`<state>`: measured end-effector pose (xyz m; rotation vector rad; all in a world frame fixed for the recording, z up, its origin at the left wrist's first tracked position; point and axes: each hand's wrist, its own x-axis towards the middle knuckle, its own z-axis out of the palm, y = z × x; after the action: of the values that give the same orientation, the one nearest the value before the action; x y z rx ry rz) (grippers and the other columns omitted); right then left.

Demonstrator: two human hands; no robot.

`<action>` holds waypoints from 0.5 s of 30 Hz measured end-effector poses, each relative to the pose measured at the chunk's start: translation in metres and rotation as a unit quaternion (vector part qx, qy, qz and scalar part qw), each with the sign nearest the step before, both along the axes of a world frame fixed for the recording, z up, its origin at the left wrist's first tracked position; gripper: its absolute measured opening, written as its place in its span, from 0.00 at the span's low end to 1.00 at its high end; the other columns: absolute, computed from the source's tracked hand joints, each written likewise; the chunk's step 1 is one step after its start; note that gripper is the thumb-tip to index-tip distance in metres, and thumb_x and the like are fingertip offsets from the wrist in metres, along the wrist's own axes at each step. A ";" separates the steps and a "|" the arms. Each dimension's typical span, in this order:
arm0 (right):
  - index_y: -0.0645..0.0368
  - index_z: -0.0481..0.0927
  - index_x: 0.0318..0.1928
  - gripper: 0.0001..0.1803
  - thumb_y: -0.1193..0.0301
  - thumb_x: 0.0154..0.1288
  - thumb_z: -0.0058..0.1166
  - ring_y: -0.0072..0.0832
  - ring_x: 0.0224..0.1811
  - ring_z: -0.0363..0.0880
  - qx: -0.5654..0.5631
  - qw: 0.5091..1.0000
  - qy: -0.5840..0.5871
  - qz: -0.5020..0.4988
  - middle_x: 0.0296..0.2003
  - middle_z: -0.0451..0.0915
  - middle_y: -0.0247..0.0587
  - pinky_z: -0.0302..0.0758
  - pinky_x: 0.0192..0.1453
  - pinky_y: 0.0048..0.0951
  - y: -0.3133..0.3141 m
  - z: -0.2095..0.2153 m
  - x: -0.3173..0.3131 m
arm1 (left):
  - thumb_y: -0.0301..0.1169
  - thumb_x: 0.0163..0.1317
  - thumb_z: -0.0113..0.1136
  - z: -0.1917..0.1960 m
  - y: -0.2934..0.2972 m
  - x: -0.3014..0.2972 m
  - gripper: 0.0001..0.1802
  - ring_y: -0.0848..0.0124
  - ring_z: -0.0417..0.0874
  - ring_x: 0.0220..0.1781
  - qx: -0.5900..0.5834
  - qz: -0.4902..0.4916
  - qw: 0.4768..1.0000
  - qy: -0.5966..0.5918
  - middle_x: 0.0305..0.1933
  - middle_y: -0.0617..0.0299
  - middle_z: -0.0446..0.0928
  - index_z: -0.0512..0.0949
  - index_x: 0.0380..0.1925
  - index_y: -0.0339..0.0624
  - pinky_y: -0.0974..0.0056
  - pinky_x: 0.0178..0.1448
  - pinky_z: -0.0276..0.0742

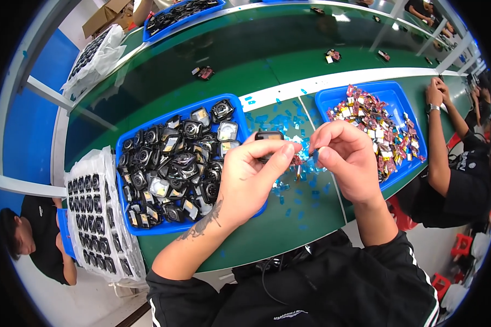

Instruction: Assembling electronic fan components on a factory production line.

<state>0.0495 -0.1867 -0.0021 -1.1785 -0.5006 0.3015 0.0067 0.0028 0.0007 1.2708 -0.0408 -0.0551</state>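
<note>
Plainly, the left hand (pixel 251 175) has its fingers clamped on a small black casing (pixel 269 135), boxy, round-cornered and partly hidden by the grip, above the green desk (pixel 292 229) between a blue tray of black cases (pixel 241 111) and a blue tray of reddish parts (pixel 390 98). The right hand (pixel 350 159) is near; whether its bent fingers meet, I cannot tell.

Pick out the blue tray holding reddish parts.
The blue tray on the right, partly behind the right hand: its heap is reddish, yellow and white; the left tray and far tray hold mainly black pieces.
</note>
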 end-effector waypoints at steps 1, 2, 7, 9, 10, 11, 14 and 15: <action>0.64 0.76 0.41 0.06 0.79 0.65 0.59 0.18 0.41 0.77 -0.012 1.000 -0.010 -0.019 0.39 0.79 0.36 0.75 0.45 0.21 0.002 0.000 -0.001 | 0.29 0.62 0.67 0.001 0.001 0.000 0.11 0.77 0.79 0.43 0.000 0.000 1.000 0.000 0.44 0.61 0.77 0.84 0.41 0.34 0.71 0.44 0.75; 0.64 0.77 0.42 0.06 0.79 0.66 0.58 0.17 0.40 0.77 -0.024 0.999 -0.019 -0.038 0.38 0.79 0.35 0.75 0.45 0.21 0.003 0.000 -0.001 | 0.29 0.59 0.69 0.003 0.002 -0.001 0.11 0.74 0.80 0.42 0.136 0.023 0.988 -0.063 0.43 0.60 0.78 0.85 0.41 0.37 0.69 0.45 0.76; 0.64 0.77 0.43 0.05 0.79 0.67 0.55 0.17 0.39 0.76 -0.014 0.999 0.017 -0.035 0.37 0.78 0.34 0.75 0.43 0.20 0.009 0.005 -0.004 | 0.26 0.54 0.70 0.005 -0.003 -0.005 0.07 0.70 0.83 0.38 0.295 0.060 0.938 -0.172 0.38 0.58 0.79 0.86 0.34 0.40 0.67 0.41 0.78; 0.64 0.77 0.43 0.05 0.79 0.67 0.54 0.16 0.37 0.76 -0.032 0.998 0.028 -0.048 0.37 0.78 0.34 0.75 0.42 0.20 0.010 0.007 -0.005 | 0.25 0.55 0.69 0.003 -0.002 -0.004 0.06 0.70 0.82 0.38 0.279 0.056 0.946 -0.154 0.38 0.57 0.79 0.86 0.34 0.39 0.67 0.42 0.78; 0.65 0.78 0.43 0.06 0.80 0.66 0.53 0.16 0.36 0.76 -0.016 0.995 0.051 -0.085 0.37 0.78 0.34 0.74 0.41 0.19 0.009 0.006 -0.003 | 0.25 0.55 0.68 0.002 -0.002 -0.003 0.06 0.70 0.82 0.38 0.263 0.052 0.954 -0.136 0.38 0.57 0.79 0.86 0.34 0.38 0.68 0.42 0.78; 0.65 0.78 0.43 0.06 0.80 0.65 0.53 0.16 0.35 0.75 0.000 0.990 0.073 -0.123 0.37 0.78 0.34 0.74 0.40 0.19 0.008 0.004 -0.002 | 0.25 0.55 0.68 0.002 -0.002 -0.003 0.06 0.70 0.82 0.38 0.263 0.052 0.954 -0.136 0.38 0.57 0.79 0.86 0.34 0.38 0.68 0.42 0.78; 0.64 0.79 0.42 0.09 0.79 0.60 0.56 0.30 0.33 0.77 -0.286 0.905 -0.232 -0.212 0.35 0.79 0.39 0.76 0.38 0.28 0.004 -0.005 0.007 | 0.21 0.59 0.66 0.000 0.001 -0.002 0.05 0.75 0.79 0.43 0.199 0.069 0.972 -0.101 0.40 0.58 0.80 0.84 0.35 0.31 0.69 0.49 0.75; 0.63 0.79 0.42 0.10 0.79 0.59 0.57 0.37 0.33 0.78 -0.478 0.717 -0.449 -0.236 0.34 0.79 0.42 0.76 0.38 0.33 0.005 -0.002 0.007 | 0.21 0.59 0.66 0.001 0.001 -0.002 0.05 0.75 0.79 0.43 0.198 0.067 0.973 -0.102 0.40 0.58 0.80 0.84 0.35 0.31 0.69 0.49 0.75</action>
<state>0.0566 -0.1818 -0.0037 -2.4399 -0.8932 -0.6069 0.0044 0.0038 0.0013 1.6720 -0.1256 0.1938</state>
